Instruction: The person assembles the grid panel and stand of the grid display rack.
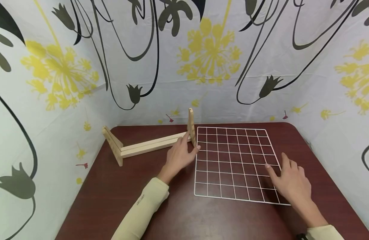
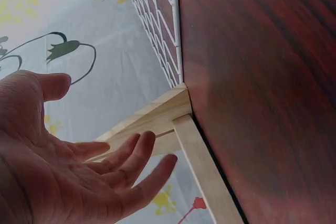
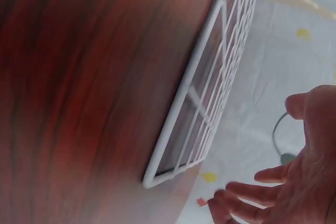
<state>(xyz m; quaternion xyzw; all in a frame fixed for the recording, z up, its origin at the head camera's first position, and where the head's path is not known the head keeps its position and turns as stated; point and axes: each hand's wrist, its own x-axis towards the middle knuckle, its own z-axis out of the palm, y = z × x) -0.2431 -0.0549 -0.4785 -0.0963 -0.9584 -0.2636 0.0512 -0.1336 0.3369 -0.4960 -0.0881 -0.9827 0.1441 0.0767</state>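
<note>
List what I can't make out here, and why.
Head view: part of the wire grid, behind the right hand.
Head view: mark on the left sleeve, too small to read.
Head view: dark thing at the right cuff, cut by the bottom edge.
Left wrist view: one end of the wooden stand, cut by the bottom edge.

White wire grid (image 1: 242, 163), right edge partly hidden behind the right hand (image 1: 293, 183)
</note>
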